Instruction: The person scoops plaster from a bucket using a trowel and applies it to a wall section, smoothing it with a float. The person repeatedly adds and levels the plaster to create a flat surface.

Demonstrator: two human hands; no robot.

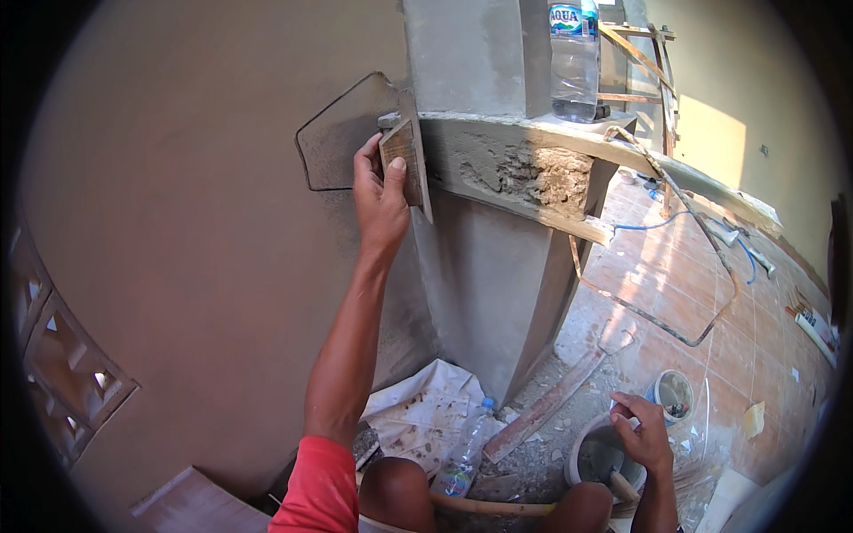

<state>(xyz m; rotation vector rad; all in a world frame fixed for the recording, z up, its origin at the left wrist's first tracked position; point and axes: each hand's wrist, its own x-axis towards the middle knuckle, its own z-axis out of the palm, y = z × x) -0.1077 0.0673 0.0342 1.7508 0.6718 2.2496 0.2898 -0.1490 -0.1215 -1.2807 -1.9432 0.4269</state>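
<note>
My left hand [380, 200] is closed on a wooden float [400, 144], held upright at the wall by the left end of a plastered ledge [471, 155], whose right part has rough, crumbly mortar [560, 178]. A thin bent metal loop [306, 160] juts from that end. My right hand [644, 431], with loosely bent fingers apart, is over a white bucket [582, 449] holding grey material and a wooden-handled tool [625, 486]. A bent metal rod [684, 204] hangs at the ledge's right.
A water bottle [575, 75] stands atop the ledge. Below are a rumpled white sheet [418, 400], another bottle [462, 457], a dirty plank [542, 404] and a small bucket [673, 395]. Wooden scaffolding [657, 53], blue hose [649, 226] and white pipes [813, 338] are at right.
</note>
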